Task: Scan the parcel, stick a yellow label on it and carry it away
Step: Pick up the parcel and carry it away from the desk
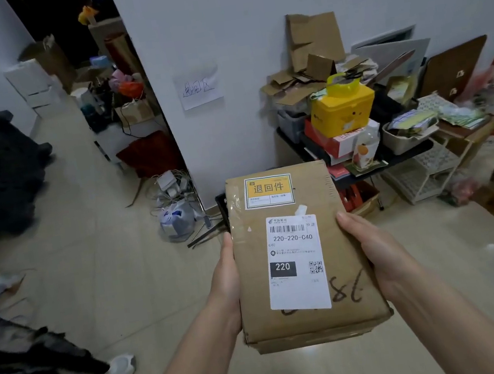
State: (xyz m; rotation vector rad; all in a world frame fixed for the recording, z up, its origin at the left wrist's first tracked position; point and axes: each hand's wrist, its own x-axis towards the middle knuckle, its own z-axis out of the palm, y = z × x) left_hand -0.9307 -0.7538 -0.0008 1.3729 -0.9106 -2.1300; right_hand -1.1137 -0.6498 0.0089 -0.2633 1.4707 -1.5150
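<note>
**Parcel up in both hands, yellow label already on**

Brown cardboard parcel [302, 255] held out front at about waist level, above the pale tiled floor [117, 272]; clamped from both long sides, left hand [227, 282] flat against the left edge, right hand [370, 246] flat against the right edge; fingers of both tucked under and mostly hidden, so only thumbs and backs of the hands on show; parcel sitting squarely between the two palms, roughly level, top face turned up to the camera.

Yellow label [268, 191] stuck near the far end of the top face; white shipping label [295, 263] just below it, closer to the body, with a barcode, "220-220-C40", a black "220" block and a QR code; some handwritten black marker scrawl peeking out beside and under the white label's lower right corner; clear tape wrinkled along the far left edge.

Beyond the parcel: white wall [243, 9] with a handwritten paper note [199, 89] taped on; to the right of that a low black rack [381, 162] piled with flattened cardboard, a yellow box [342, 110] with a handle and assorted clutter; a heap of bags and cables [174, 204] at the wall corner, just left of the parcel's far end; white shoe [119, 368] on somebody else's foot at lower left.
</note>
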